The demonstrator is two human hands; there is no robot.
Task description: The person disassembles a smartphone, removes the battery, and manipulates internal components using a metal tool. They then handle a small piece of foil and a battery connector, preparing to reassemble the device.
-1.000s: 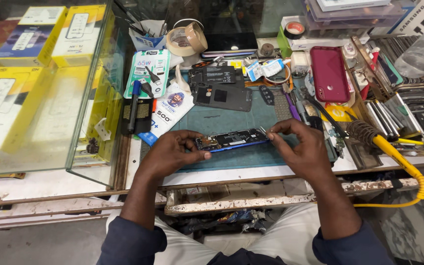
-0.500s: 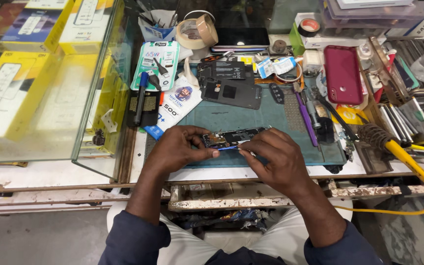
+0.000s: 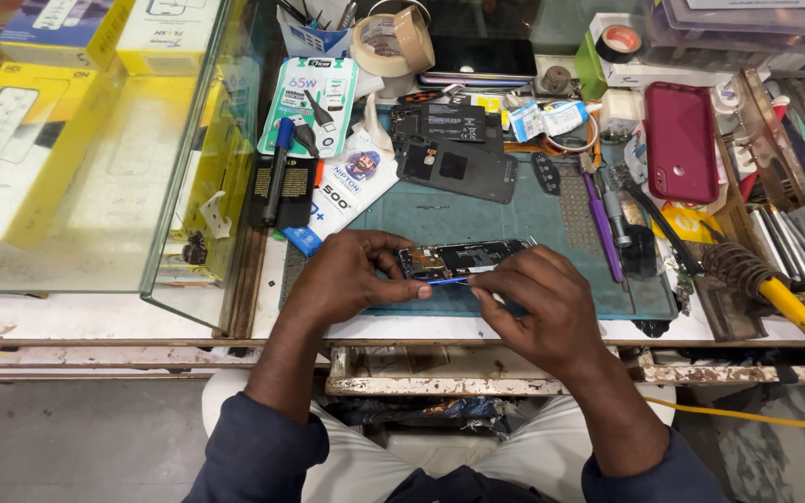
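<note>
An opened phone (image 3: 463,258) with its back removed and circuit board showing lies on the teal work mat (image 3: 477,219) near the bench's front edge. My left hand (image 3: 351,277) grips its left end, thumb along the near edge. My right hand (image 3: 542,303) covers its right end, fingertips pinching at the near edge beside the left thumb; whether it holds a small tool is hidden.
Dark phone back covers (image 3: 449,154) lie further back on the mat. A red phone case (image 3: 682,140), tape roll (image 3: 391,42), purple tool (image 3: 600,224), yellow-cabled soldering iron (image 3: 775,298) and packets (image 3: 314,102) crowd the bench. A glass cabinet (image 3: 95,149) stands at left.
My right hand slid left along the phone, from its right end towards the middle, meeting the left thumb. The view has dipped closer to the bench.
</note>
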